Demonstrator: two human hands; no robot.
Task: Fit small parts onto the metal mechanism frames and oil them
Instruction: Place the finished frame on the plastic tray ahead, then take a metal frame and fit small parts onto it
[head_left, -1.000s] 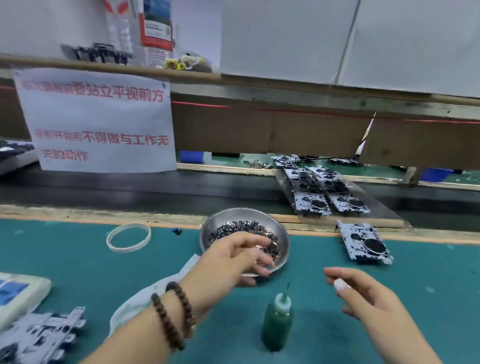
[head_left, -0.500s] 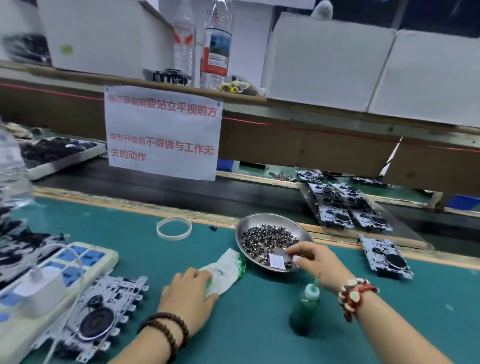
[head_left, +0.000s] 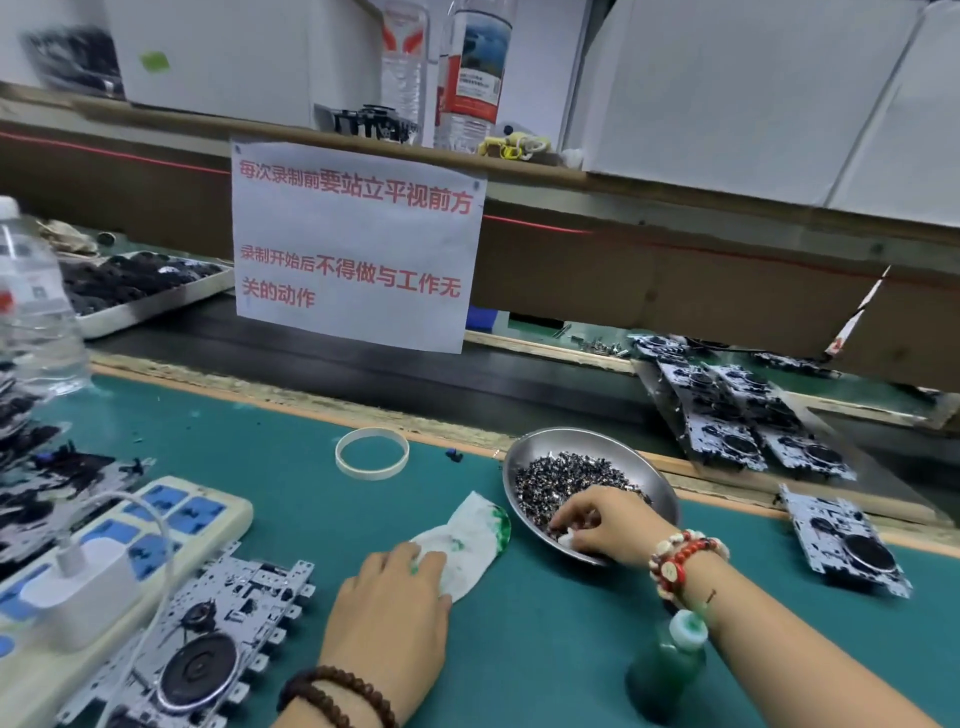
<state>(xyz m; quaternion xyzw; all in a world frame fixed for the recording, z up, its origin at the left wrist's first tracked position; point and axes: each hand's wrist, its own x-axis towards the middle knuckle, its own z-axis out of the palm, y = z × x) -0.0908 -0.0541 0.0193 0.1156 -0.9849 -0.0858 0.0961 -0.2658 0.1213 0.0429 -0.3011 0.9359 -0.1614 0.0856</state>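
The person's right hand (head_left: 602, 522) reaches into the metal bowl (head_left: 660, 486) of small parts (head_left: 566, 480), its fingers curled down among them as if pinching one up, though whether a part is actually caught between the fingertips cannot be told from this angle. The left hand (head_left: 389, 618) lies flat and relaxed on the green mat (head_left: 291, 457), its fingertips resting on the edge of a green-stained cloth (head_left: 467, 540).

The nearest mechanism frame (head_left: 208, 639) lies beside the left hand at the lower left, untouched by either hand. Another frame (head_left: 841, 540) sits well apart on the right, and a batch of frames (head_left: 737, 415) is laid out on the ledge past the bowl. The green oil bottle (head_left: 665, 670) stands upright just under the right forearm, not in use.

Judging by this, the work on the near frame is at the part-picking stage: fitting and oiling both look yet to come. Whether the frames on the right are finished cannot be read here.
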